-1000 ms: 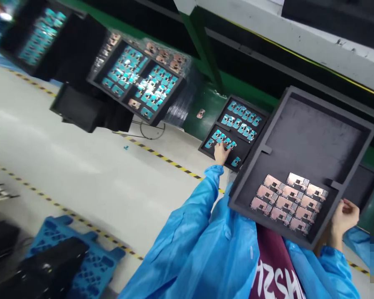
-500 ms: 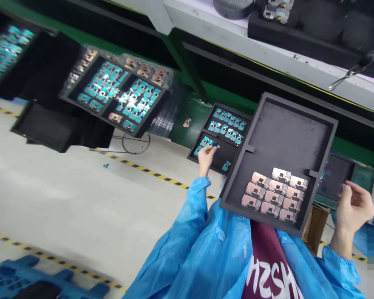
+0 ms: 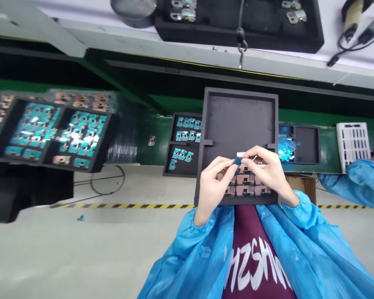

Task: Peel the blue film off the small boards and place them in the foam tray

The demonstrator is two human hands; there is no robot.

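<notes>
My left hand and my right hand meet over a black foam tray resting on my lap. Both pinch a small metal part with blue film between their fingertips. Under the hands, the tray's near compartment holds several copper-coloured plates; its far compartment is bare. To the left, a second black tray holds several blue-filmed parts in rows.
Larger black trays of blue-filmed parts stand at the left. A tray with crumpled blue film and a white perforated tray lie at the right. Another person's blue sleeve enters from the right. A shelf with trays runs above.
My left hand lifted a blue-filmed part from the left tray and brought it over the lap tray. My right hand left the tray's edge and joined it. The view swung level.
</notes>
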